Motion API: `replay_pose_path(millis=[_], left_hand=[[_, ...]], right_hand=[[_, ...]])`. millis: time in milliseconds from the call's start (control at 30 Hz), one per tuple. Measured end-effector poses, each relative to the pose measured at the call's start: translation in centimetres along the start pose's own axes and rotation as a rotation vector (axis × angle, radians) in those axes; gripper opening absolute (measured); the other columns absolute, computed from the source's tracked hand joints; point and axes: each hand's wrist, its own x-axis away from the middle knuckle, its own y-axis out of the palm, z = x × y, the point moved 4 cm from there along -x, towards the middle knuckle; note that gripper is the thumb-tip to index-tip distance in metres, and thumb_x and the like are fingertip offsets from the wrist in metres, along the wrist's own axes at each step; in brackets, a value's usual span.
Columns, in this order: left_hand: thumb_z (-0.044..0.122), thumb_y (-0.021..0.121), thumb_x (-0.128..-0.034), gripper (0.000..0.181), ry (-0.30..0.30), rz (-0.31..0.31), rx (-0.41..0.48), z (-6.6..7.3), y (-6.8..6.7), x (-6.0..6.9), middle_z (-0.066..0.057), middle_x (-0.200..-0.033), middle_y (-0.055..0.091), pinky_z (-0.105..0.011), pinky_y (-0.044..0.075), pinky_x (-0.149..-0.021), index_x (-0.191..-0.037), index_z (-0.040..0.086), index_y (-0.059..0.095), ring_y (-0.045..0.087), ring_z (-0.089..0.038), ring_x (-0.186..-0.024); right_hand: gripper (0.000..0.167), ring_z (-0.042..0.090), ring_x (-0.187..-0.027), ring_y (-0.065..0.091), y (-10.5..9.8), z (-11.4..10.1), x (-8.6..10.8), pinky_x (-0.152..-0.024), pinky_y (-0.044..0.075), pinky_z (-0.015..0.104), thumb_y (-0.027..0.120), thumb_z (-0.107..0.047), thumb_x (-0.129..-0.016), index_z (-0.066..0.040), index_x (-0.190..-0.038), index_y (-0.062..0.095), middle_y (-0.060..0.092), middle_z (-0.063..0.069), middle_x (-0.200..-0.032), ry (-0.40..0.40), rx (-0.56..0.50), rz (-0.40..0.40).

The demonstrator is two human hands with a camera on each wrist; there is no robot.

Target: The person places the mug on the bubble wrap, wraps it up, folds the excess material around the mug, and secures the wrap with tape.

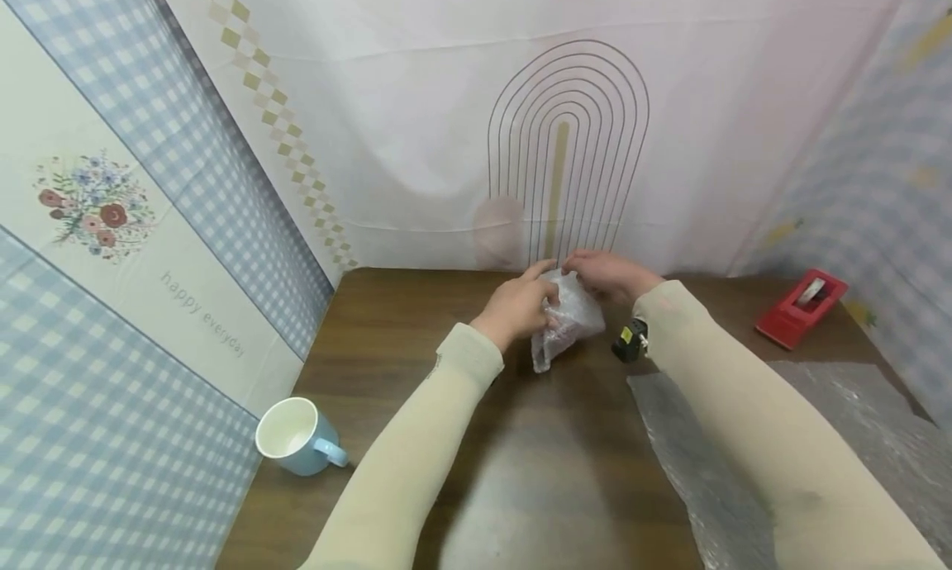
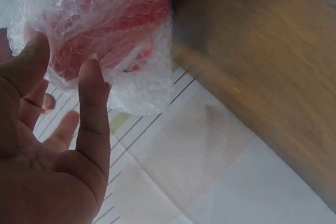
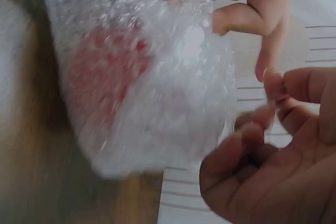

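A bubble-wrapped bundle [image 1: 573,306] is held just above the far part of the table, with something red [image 3: 107,72] showing through the clear wrap; its kind is hidden. My left hand [image 1: 518,306] grips the bundle's left side, the thumb pressing the near face. In the left wrist view, the same bundle [image 2: 121,30] lies against this hand's fingertips. From the right, my right hand [image 1: 606,274] holds the far upper edge of the wrap. Its curled fingers [image 3: 220,169] meet that edge in the right wrist view, close to the left hand's fingertips.
A light blue mug [image 1: 297,438] stands at the left edge of the wooden table [image 1: 402,330]. To the right lie a flat sheet of bubble wrap [image 1: 840,396], partly under my right arm, and a red tape dispenser [image 1: 802,308]. A patterned cloth [image 1: 416,140] hangs behind the table.
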Motion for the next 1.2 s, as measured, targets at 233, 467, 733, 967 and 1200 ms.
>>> replay_pose_path(millis=[233, 467, 733, 967, 1200], left_hand=[[0.039, 0.093, -0.0937, 0.029, -0.003, 0.007, 0.032, 0.4, 0.5, -0.2, 0.001, -0.19, 0.03, -0.035, 0.065, -0.093, -0.113, 0.021, 0.08, 0.078, -0.022, -0.102], [0.043, 0.092, -0.0943, 0.03, -0.001, -0.049, 0.023, 0.0, 0.2, -0.9, 0.006, -0.187, 0.037, -0.04, 0.059, -0.116, -0.114, 0.023, 0.08, 0.068, -0.028, -0.148], [0.038, 0.094, -0.0935, 0.032, 0.016, -0.105, 0.036, 0.1, -0.6, -1.4, 0.002, -0.172, 0.059, -0.041, 0.059, -0.116, -0.112, 0.018, 0.077, 0.069, -0.024, -0.142], [0.035, 0.094, -0.0944, 0.031, -0.018, -0.111, 0.026, 0.2, -0.9, -1.1, 0.005, -0.17, 0.06, -0.04, 0.06, -0.115, -0.115, 0.018, 0.079, 0.069, -0.023, -0.143], [0.029, 0.093, -0.0945, 0.028, -0.008, -0.107, 0.047, 0.2, -0.7, -1.0, 0.0, -0.175, 0.057, -0.041, 0.058, -0.119, -0.115, 0.017, 0.079, 0.068, -0.026, -0.148]], right_hand=[[0.049, 0.009, -0.07, 0.041, 0.5, 0.4, -1.5, -0.066, 0.039, 0.023, 0.051, -0.017, -0.109, 0.012, -0.148, 0.059, 0.051, 0.005, -0.097, 0.081, 0.019, 0.038], [0.049, 0.022, -0.11, 0.054, 0.6, 0.6, -1.9, -0.089, 0.051, 0.028, 0.052, -0.021, -0.11, 0.01, -0.149, 0.056, 0.053, 0.017, -0.138, 0.149, -0.026, 0.019], [0.035, 0.016, -0.087, 0.048, 0.4, 0.3, -1.9, -0.076, 0.043, 0.026, 0.056, -0.025, -0.11, 0.002, -0.13, 0.066, 0.053, 0.003, -0.099, 0.145, 0.013, 0.01], [0.03, 0.011, -0.073, 0.044, 0.3, -1.0, -0.5, -0.07, 0.04, 0.025, 0.055, -0.032, -0.113, -0.015, -0.088, 0.059, 0.05, -0.008, -0.073, 0.166, 0.034, -0.022], [0.054, 0.005, -0.071, 0.049, 0.6, -1.7, 2.2, -0.065, 0.041, 0.02, 0.052, -0.027, -0.115, 0.001, -0.161, 0.053, 0.072, 0.007, -0.12, 0.117, 0.011, 0.009]])
